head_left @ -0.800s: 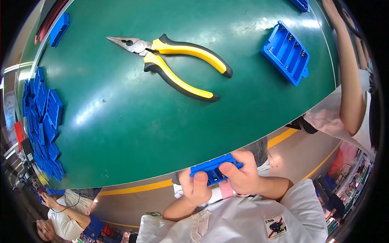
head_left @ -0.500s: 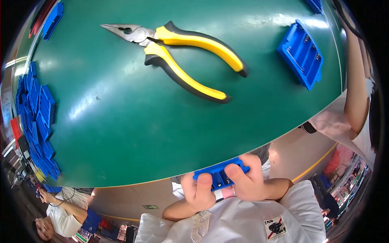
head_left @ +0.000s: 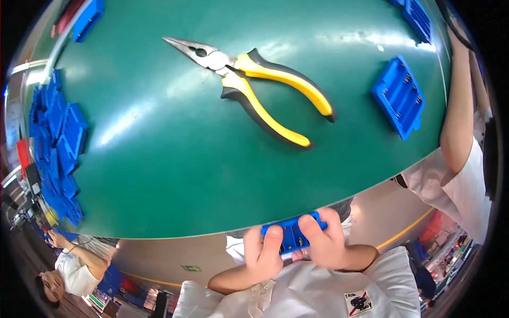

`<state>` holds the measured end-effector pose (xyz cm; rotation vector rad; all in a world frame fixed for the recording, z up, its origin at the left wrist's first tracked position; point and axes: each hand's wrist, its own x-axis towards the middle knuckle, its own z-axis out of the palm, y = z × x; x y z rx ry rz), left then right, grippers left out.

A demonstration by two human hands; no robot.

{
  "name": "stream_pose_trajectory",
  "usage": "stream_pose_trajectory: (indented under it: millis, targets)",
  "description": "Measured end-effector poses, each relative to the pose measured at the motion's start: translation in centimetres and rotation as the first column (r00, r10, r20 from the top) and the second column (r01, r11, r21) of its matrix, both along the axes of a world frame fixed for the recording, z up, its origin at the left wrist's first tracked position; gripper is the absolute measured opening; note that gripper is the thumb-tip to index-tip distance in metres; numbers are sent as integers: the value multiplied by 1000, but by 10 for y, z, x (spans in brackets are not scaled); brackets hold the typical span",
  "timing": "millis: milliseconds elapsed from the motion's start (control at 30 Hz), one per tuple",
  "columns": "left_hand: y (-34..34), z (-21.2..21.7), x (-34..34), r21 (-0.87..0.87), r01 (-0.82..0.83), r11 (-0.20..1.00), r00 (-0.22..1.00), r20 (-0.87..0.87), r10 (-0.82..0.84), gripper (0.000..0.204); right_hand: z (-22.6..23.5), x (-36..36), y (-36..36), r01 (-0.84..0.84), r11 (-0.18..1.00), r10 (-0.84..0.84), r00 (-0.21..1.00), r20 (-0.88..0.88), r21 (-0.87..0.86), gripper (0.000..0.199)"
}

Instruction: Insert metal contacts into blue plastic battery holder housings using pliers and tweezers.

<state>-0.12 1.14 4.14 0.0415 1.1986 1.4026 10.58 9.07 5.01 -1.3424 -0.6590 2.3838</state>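
Between my two hands, at the near table edge, is a blue plastic battery case (head_left: 293,237) with long compartments and small metal contacts inside. My left hand (head_left: 263,253) is closed on its left end, thumb on the top rim. On the right end my right hand (head_left: 324,241) grips it the same way, thumb pressed near the upper edge. The undersides and most fingertips are hidden behind the case. Farther off on the green table (head_left: 175,185) lie long-nose pliers (head_left: 275,95) with yellow and black handles spread apart, touched by neither hand.
Another blue battery case (head_left: 400,98) with springs lies at the right. A heap of blue cases (head_left: 55,148) lines the left edge, with one more (head_left: 88,20) at far left and others (head_left: 416,21) at far right. Co-workers sit at left (head_left: 79,267) and right (head_left: 458,127).
The view has shifted, so the pliers and the right-hand case appear lower. Both hands keep their hold on the battery case, which is turned slightly more upward.
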Motion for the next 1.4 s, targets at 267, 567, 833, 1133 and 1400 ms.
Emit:
stream_pose_trajectory:
  millis: [267,567,833,1133,1400]
  targets:
    - [-29,16,-69,112,419,901,812,-490,-317,73,-48,39,20,-339,853,469,831,-298,397,118]
    - [-89,65,-272,186,-456,870,45,-972,231,24,-163,-3,28,-189,842,122,979,163,505,29]
    - [-100,71,-502,31,-504,863,50,-997,65,31,-159,-36,42,-240,729,196,970,141,640,29]
    - [-103,94,-585,29,-442,896,-447,-874,-192,29,-187,-67,20,-262,659,84,957,277,705,29]
    - [68,123,-279,-59,132,989,-383,-924,-4,23,-209,-55,0,-316,615,26,924,383,723,28]
